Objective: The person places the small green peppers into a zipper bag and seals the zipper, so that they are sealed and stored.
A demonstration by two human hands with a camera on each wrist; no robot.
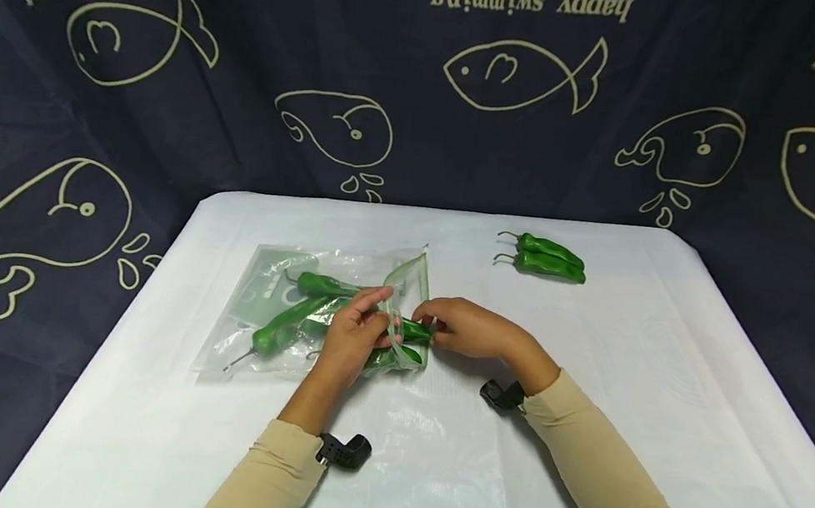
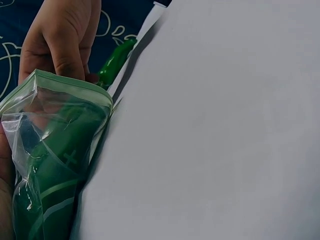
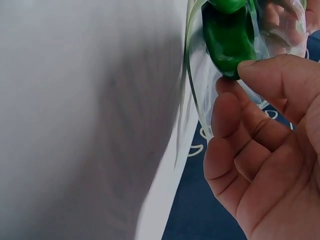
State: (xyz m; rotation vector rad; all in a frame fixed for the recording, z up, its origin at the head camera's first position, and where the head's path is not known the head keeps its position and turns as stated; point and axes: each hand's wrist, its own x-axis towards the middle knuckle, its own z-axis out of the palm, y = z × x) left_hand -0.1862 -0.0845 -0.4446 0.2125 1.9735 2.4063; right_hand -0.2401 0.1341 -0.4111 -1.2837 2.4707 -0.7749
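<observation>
Green pepper (image 3: 230, 42) pinched by right hand (image 1: 470, 328), one bag (image 1: 244, 294) by left hand (image 1: 353, 336); from head, unlike right wrist, two loose peppers (image 1: 551, 264).

The left hand (image 1: 353, 336) angles forward, its wrist (image 1: 307, 404) and forearm (image 1: 267, 477) behind the fingers. Just right of its fingertips (image 1: 386, 292), the right hand (image 1: 470, 328) turns inward, thumb (image 3: 275, 75) near the index fingertip, forearm slanting back behind those fingers.
</observation>
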